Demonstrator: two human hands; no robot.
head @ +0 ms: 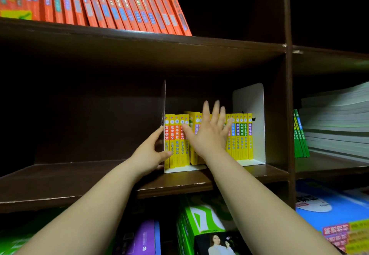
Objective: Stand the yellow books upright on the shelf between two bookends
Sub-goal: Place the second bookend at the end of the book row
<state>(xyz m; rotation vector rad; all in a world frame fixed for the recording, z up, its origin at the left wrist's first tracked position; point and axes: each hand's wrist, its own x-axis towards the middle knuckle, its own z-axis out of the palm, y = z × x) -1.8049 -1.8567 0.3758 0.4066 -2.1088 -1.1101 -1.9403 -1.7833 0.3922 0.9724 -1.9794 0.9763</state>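
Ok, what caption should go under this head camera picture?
Left hand grips the left bookend; open right hand spreads over the yellow books on the shelf.

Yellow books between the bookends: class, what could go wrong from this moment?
1. The middle yellow books look uneven under the open right hand; lifting it may let them lean or topple.
2. The left hand grips the left bookend by its front edge; a hard push might tilt it rather than slide it.
3. The row stands near the shelf front edge, so a book could slip off.
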